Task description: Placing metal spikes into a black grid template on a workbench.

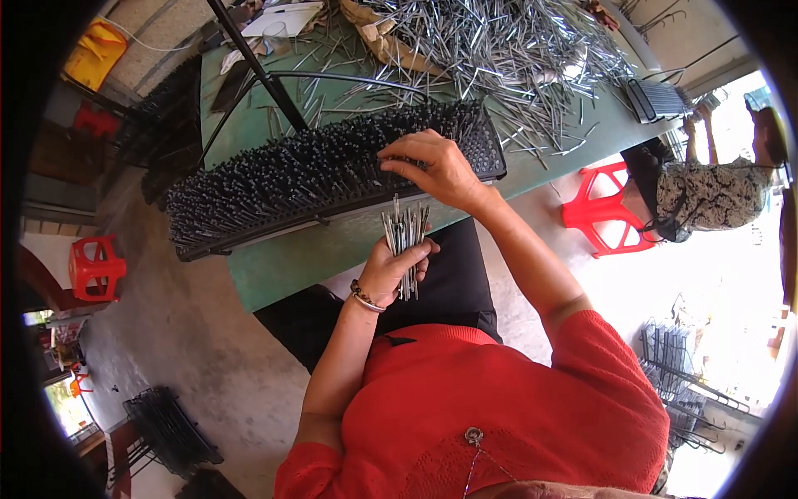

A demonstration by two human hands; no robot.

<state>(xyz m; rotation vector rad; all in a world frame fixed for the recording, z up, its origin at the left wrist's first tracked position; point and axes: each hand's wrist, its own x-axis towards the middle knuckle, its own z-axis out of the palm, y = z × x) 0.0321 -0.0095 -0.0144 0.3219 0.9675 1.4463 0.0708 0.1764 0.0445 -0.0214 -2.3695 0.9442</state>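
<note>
My left hand (391, 270), with bracelets at its wrist, is closed round a bundle of thin silvery metal rods (406, 226) in front of my lap. Their ends stick out above and below the fist. My right hand (440, 170) reaches over a long black perforated rack (489, 148), thumb and fingers curled toward each other among the upright pieces. Whatever is between those fingertips is too small to make out. Dark thin rods (274, 179) stand densely in most of the rack, while bare holes show at its right end.
The rack lies across a green table (266, 279). A big heap of loose metal rods (507, 50) covers the table's far side, with brown paper (391, 46) beside it. A black metal frame (270, 83) rises behind the rack. Another person (706, 195) sits right, by a red stool (594, 208).
</note>
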